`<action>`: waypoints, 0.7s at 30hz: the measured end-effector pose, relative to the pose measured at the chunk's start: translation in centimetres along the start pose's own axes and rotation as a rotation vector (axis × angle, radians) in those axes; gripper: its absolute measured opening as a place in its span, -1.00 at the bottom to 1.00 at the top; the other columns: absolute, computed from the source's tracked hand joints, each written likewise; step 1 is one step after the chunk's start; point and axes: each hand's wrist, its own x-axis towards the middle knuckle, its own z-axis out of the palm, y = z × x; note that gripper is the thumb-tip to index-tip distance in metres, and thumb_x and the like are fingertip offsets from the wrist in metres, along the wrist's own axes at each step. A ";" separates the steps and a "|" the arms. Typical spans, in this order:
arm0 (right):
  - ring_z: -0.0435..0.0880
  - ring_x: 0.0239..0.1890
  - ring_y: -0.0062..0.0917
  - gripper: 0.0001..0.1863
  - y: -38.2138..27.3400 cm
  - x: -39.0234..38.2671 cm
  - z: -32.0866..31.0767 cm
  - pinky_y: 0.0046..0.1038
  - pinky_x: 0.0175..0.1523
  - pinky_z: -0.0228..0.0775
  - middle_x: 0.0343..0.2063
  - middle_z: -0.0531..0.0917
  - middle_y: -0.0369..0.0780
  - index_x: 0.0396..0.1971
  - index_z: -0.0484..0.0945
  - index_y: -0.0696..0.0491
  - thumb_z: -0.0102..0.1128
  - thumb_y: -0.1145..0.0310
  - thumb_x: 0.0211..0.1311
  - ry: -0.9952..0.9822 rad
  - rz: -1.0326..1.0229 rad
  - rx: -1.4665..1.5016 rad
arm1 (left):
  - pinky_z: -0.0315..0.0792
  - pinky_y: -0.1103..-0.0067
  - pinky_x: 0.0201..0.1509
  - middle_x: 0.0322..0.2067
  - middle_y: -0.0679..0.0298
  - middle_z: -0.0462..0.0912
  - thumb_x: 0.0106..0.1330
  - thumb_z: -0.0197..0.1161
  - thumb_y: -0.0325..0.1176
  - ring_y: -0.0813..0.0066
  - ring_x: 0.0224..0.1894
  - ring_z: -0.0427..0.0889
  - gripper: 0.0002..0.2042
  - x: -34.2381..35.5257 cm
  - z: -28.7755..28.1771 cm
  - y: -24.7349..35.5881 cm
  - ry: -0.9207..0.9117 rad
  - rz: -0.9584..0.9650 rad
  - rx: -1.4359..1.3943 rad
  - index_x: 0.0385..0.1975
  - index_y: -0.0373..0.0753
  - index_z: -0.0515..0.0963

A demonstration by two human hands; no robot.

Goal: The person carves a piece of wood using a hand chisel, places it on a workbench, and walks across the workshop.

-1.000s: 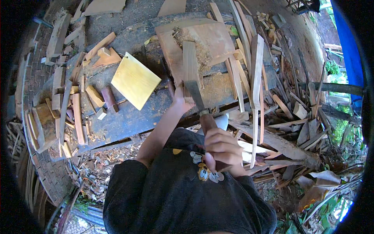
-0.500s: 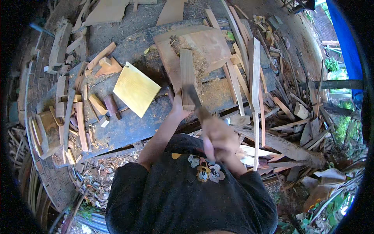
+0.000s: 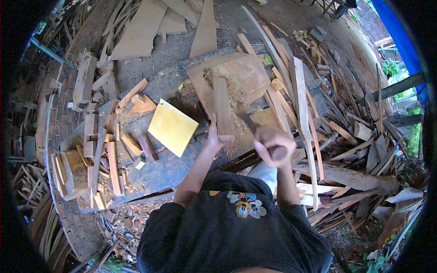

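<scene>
Markings: dark T-shirt [image 3: 200,232] with a cartoon-character print [image 3: 248,204] across the chest. Left hand [image 3: 213,136]: grip closed on the near end of the squared wooden block [image 3: 222,109], fingers along its left side. The block lies lengthwise away from the person, right of the bench [image 3: 159,176] centre, its far end over the thick wooden slab [image 3: 248,73] and its near end toward the bench's near edge; contact with the slab not clear. Right hand [image 3: 275,144]: grip wrapped fully around the wooden handle of the bladed tool [image 3: 248,122], handle butt showing; blade slightly blurred, just right of the block and apart from it. Wood chips [image 3: 237,93] on the slab. Yellow board [image 3: 173,128] near mid-bench, left of the block; dark brown rounded piece [image 3: 147,148] beside it. Offcuts [image 3: 114,168] cluster toward the bench's left end; long wooden strips [image 3: 300,98] run at its right end, beside a scrap wood pile [image 3: 359,152].
</scene>
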 end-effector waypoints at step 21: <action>0.48 -0.36 -0.61 -0.59 0.3 -2.6 5.3 -0.54 -0.24 0.31 -0.40 0.51 -0.21 -0.37 0.42 0.19 0.33 0.49 -0.35 -0.101 0.593 -0.043 | 0.31 0.42 -0.38 -0.47 0.07 0.45 0.12 -0.12 0.00 0.18 -0.46 0.46 -0.57 -9.7 -0.9 2.3 0.076 1.032 1.200 -0.33 -0.33 0.36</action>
